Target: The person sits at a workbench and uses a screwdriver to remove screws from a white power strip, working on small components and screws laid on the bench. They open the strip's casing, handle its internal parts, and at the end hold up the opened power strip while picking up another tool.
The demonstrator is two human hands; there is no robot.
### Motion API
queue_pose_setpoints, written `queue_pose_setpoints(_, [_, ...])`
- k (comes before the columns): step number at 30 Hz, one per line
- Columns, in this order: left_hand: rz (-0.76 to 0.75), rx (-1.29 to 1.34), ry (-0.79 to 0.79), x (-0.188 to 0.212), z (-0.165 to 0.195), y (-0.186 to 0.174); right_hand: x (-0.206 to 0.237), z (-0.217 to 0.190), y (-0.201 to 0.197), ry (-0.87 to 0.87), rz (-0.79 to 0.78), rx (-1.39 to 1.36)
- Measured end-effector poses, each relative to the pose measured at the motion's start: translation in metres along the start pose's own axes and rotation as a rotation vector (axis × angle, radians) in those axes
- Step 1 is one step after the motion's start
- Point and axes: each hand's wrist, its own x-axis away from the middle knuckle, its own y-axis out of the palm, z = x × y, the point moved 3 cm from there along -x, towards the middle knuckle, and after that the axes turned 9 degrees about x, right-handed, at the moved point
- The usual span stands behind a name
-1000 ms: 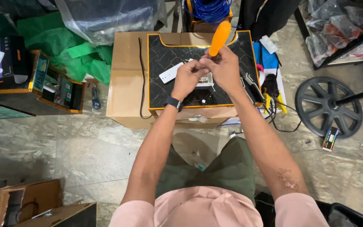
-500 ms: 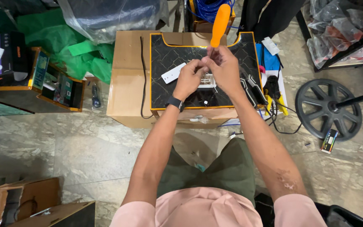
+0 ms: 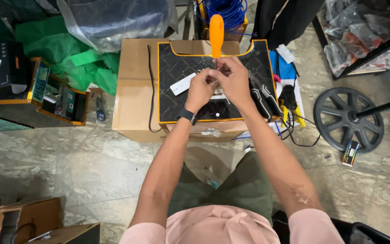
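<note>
Head view: one orange-handled screwdriver upright, gripped at the shaft by right hand; left hand pinched on one small white part, over one black marble-pattern board atop one cardboard box. One white rectangular piece on board. One black wheel at right.
</note>
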Motion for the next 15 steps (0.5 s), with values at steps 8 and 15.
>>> queue_pose_setpoints(8, [-0.05,0.166,0.179,0.0,0.002,-0.002,-0.005,0.015,-0.006,0.077,-0.016,-0.086])
queue_pose_setpoints(15, [-0.015,0.144,-0.004,0.002,0.0,-0.001,0.004,0.004,-0.004,-0.035,0.002,0.078])
